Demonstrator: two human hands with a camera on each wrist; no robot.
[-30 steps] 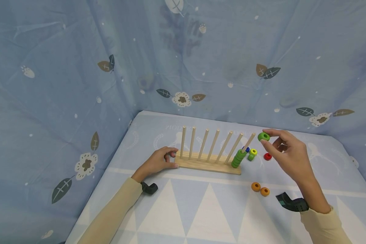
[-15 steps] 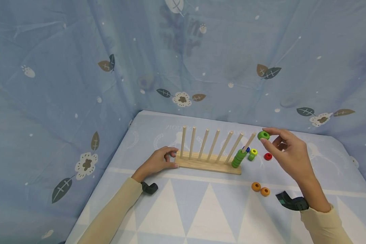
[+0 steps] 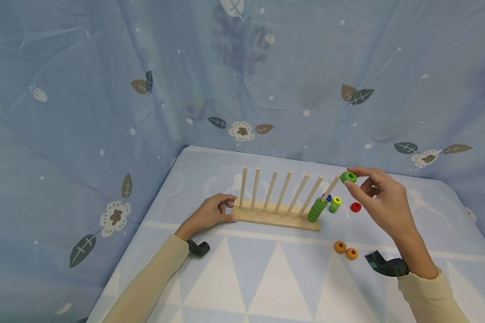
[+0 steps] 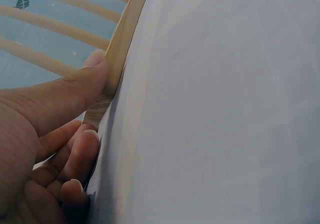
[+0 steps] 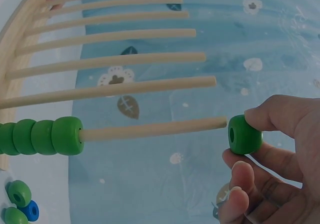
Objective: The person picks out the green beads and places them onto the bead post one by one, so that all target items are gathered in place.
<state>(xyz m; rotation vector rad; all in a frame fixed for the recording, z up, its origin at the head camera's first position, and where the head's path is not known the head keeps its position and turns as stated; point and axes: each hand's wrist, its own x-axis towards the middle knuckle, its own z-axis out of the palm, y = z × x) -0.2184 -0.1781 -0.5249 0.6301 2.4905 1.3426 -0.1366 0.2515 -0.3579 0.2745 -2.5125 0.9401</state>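
Left hand [image 3: 210, 212] grips the base end [image 3: 242, 215]; right hand [image 3: 383, 199] pinches a green bead [image 3: 346, 178] beside peg tip [image 3: 336, 179].

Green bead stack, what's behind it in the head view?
Behind the stack, a blue bead shows, partly hidden by the peg; anything behind its lower part is covered.
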